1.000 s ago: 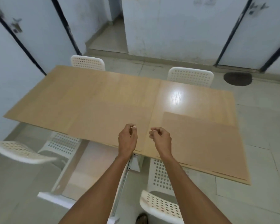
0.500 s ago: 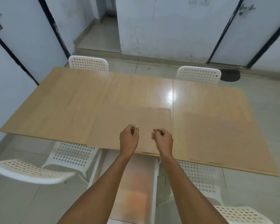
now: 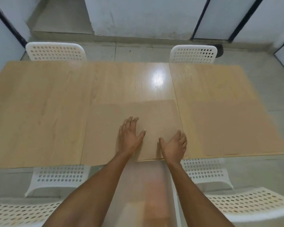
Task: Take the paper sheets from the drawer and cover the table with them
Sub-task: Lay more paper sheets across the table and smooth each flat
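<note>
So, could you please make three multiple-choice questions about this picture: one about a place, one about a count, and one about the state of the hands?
1. Where does the paper sheet under the hands lie?
A. at the near edge, in the middle of the table
B. at the far left corner
C. on a chair

2. How many white chair backs show behind the far edge of the table?
A. none
B. two
C. four

3. How are both hands?
A. closed in fists
B. open on the sheet
C. holding a cup

Answers:
1. A: the middle sheet lies on the table at its near edge.
2. B: the left chair back and the right chair back.
3. B: the left hand and the right hand have spread fingers.
</note>
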